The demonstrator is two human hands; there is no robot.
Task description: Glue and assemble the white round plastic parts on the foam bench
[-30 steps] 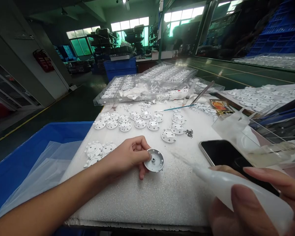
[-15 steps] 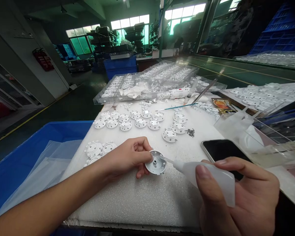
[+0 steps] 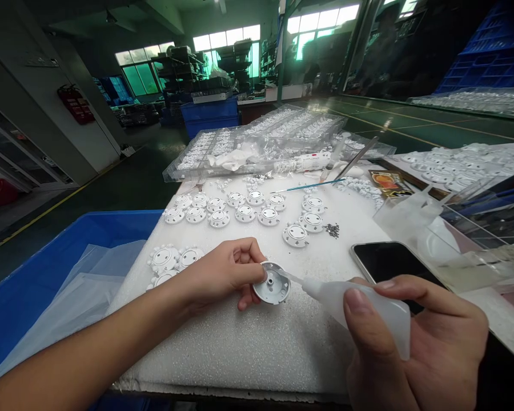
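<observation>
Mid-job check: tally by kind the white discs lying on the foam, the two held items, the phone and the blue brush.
White discs on foam, visible: 17
Disc in left hand: 1
Squeeze bottle in right hand: 1
Phone: 1
Blue brush: 1
Total: 21; more discs may be hidden

The squeeze bottle (image 3: 364, 308) looks like smooth, translucent plastic; the round part (image 3: 272, 291) smooth, pale metal; the foam sheet (image 3: 240, 354) white, matt, grainy.

The right hand (image 3: 424, 337) has moved inward from the right edge of the bench (image 3: 240, 357), bringing the squeeze bottle's (image 3: 368, 305) nozzle (image 3: 294, 278) over the hollow round part (image 3: 273, 291).
</observation>
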